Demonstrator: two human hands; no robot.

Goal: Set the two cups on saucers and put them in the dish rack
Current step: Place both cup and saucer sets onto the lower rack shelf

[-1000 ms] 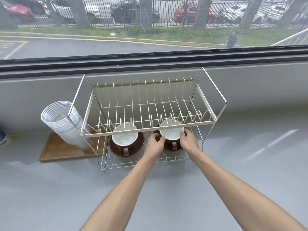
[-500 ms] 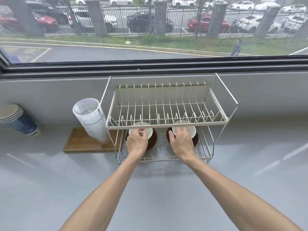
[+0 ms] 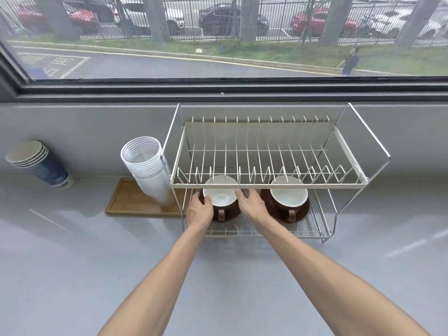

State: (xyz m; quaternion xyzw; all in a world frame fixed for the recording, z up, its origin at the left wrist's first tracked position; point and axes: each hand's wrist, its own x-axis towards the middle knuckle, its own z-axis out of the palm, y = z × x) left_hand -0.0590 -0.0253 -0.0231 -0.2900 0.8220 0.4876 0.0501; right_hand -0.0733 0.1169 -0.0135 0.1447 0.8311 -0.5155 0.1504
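Note:
A two-tier wire dish rack [image 3: 266, 185] stands against the wall under the window. On its lower shelf sit two brown cups with white insides, each on a brown saucer. My left hand [image 3: 200, 209] grips the left side of the left cup [image 3: 221, 198]. On that cup's right side rests my right hand [image 3: 252, 204], fingers curled on its rim. The left saucer [image 3: 226, 218] shows only below the cup. Untouched, the right cup [image 3: 289, 197] sits on its saucer [image 3: 304, 212].
A tilted stack of clear plastic cups [image 3: 148, 170] leans on a wooden tray [image 3: 126, 202] just left of the rack. A stack of blue paper cups [image 3: 38, 163] lies further left. The rack's upper shelf overhangs both cups. Grey counter spreads in front.
Both hands shifted from the right cup to the left one: a second ago they held the right cup, half a second ago one hand was on each. The view also panned left.

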